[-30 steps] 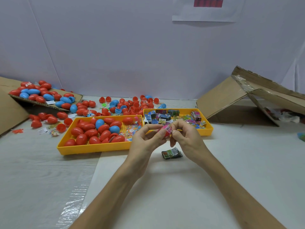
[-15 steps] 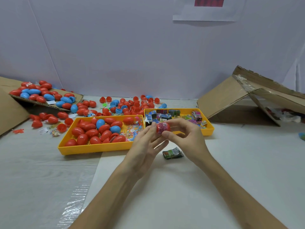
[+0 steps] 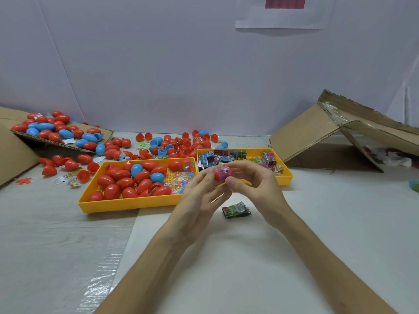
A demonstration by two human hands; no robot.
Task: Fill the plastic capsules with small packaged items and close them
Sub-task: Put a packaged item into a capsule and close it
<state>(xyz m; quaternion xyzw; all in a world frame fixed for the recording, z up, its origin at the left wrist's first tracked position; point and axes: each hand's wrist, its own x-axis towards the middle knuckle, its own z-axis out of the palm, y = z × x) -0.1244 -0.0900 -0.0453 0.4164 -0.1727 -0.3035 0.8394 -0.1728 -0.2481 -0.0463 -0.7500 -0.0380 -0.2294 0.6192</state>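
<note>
A red capsule half [image 3: 221,174] with a pink packaged item poking out of it is pinched by the thumb and fingers of my right hand [image 3: 256,189]. My left hand [image 3: 199,200] lies just left of it with straight fingers touching the capsule from below. A green packaged item [image 3: 235,209] lies on the white sheet under my hands. The left yellow tray [image 3: 127,202] holds red and blue capsules. The right yellow tray [image 3: 286,177] holds several small packaged items.
Loose red and blue capsules [image 3: 172,143] are scattered behind the trays. A cardboard flap [image 3: 61,137] at far left carries more of them. An open cardboard box [image 3: 322,137] lies on its side at the right. A wall closes the back.
Both hands rose slightly with the capsule. My left hand let go its pinch and straightened its fingers, and the capsule half now sits in my right hand's fingers.
</note>
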